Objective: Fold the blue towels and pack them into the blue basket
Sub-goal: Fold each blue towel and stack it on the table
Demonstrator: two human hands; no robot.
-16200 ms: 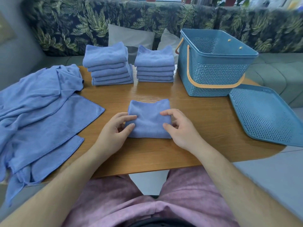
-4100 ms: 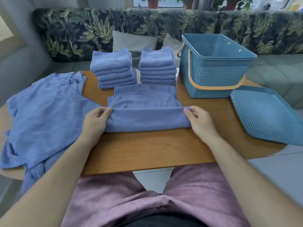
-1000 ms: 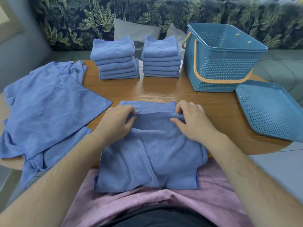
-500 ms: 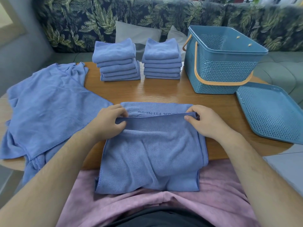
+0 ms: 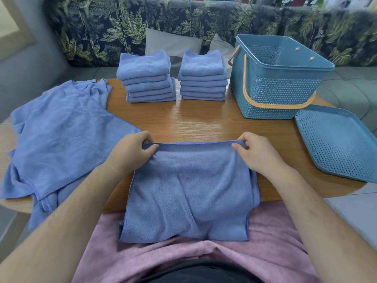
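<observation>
At the left of the frame, a heap of loose, unfolded blue towels [image 5: 61, 135] lay spread on the wooden tabletop [image 5: 204, 123], part of it hanging over the near edge. Just right of the heap, the left grip [image 5: 130, 154], a bare hand, pinched the upper left corner of a blue microfibre towel [image 5: 189, 190] between thumb and curled fingers. This towel, doubled over itself, filled the lower middle of the frame. Its far edge ran straight between the two hands and its near part draped off the tabletop onto the pink-clad lap [image 5: 183, 260].

Above it, in the upper middle, a left stack of folded blue towels [image 5: 146, 78] and a right stack of folded blue towels [image 5: 204, 76] stood side by side with a narrow gap between them. The right grip [image 5: 259, 154] pinched the towel's upper right corner in the same way.

In the upper right, the perforated blue plastic basket [image 5: 281, 88] stood upright on the tabletop, its orange handle [image 5: 275, 106] folded down against the wall. Just beside it, a perforated blue plastic lid [image 5: 336, 144] lay flat, jutting past the tabletop's edge.
</observation>
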